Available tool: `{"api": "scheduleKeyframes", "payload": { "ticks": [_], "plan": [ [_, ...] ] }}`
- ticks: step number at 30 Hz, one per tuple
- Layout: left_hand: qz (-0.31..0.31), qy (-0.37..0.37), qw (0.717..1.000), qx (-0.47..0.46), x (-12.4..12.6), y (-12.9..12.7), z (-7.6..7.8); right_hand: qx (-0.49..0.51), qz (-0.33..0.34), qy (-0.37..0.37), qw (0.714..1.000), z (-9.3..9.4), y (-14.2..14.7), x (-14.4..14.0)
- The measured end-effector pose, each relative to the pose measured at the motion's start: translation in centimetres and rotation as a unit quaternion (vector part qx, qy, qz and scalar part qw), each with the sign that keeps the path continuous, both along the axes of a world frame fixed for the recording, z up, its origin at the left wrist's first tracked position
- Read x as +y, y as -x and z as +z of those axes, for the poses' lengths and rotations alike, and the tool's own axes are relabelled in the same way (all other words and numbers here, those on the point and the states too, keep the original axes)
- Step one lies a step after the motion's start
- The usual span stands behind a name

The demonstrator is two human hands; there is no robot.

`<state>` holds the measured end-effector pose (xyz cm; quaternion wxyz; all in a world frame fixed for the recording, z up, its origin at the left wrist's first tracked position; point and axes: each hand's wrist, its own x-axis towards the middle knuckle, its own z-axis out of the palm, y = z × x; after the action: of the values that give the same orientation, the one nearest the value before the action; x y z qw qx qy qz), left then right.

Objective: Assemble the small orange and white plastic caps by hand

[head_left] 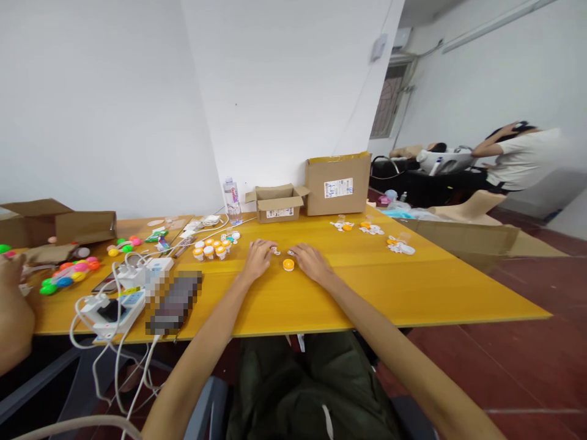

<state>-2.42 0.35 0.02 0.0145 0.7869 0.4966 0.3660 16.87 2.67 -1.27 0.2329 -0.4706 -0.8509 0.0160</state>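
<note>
Yellow tabletop [413, 287] supports both hands: left hand [257, 258] and right hand [312, 261] lie flat, fingers loosely spread, gripping nothing, flanking an orange cap [288, 264]; small white parts [282, 251] lie between fingertips.

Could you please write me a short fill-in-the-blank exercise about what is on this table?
1. Between the left hand and the right hand lies a small round ____ cap.
2. The table top is ____.
3. The water bottle stands ____ against the wall.
4. The small cardboard box has its flaps ____.

Missing words: orange; yellow; upright; open
</note>
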Motion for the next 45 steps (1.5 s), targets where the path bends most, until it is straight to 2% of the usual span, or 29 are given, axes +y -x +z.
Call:
{"api": "scheduleKeyframes", "payload": {
  "ticks": [12, 16, 25, 31, 34, 39, 45],
  "plan": [
    [-0.024, 0.024, 0.985, -0.17, 0.4, -0.4, 0.2, 0.009, -0.03, 0.01, 0.999, 0.3, 0.2, -0.5],
    [-0.028, 0.027, 0.975, -0.219, 0.5, -0.6, 0.3, 0.017, -0.011, 0.002, 1.0, 0.3, 0.1, -0.5],
    [-0.106, 0.089, 0.933, -0.333, 0.5, -0.7, 0.5, 0.04, -0.005, 0.019, 0.999, 0.3, 0.1, -0.5],
    [-0.131, 0.148, 0.899, -0.391, 0.4, -1.2, 0.7, 0.118, -0.004, 0.027, 0.993, -0.3, 0.0, 0.2],
    [-0.143, 0.153, 0.886, -0.413, 0.4, -1.5, 0.7, 0.213, 0.014, 0.028, 0.976, -0.5, 0.0, 0.5],
    [-0.155, 0.155, 0.882, -0.417, 0.2, -1.7, 0.6, 0.393, 0.062, 0.07, 0.915, -0.6, 0.3, 0.8],
    [-0.16, 0.172, 0.888, -0.396, 0.2, -1.8, 0.5, 0.492, 0.106, 0.131, 0.854, -0.1, 0.8, 0.3]
  ]
}}
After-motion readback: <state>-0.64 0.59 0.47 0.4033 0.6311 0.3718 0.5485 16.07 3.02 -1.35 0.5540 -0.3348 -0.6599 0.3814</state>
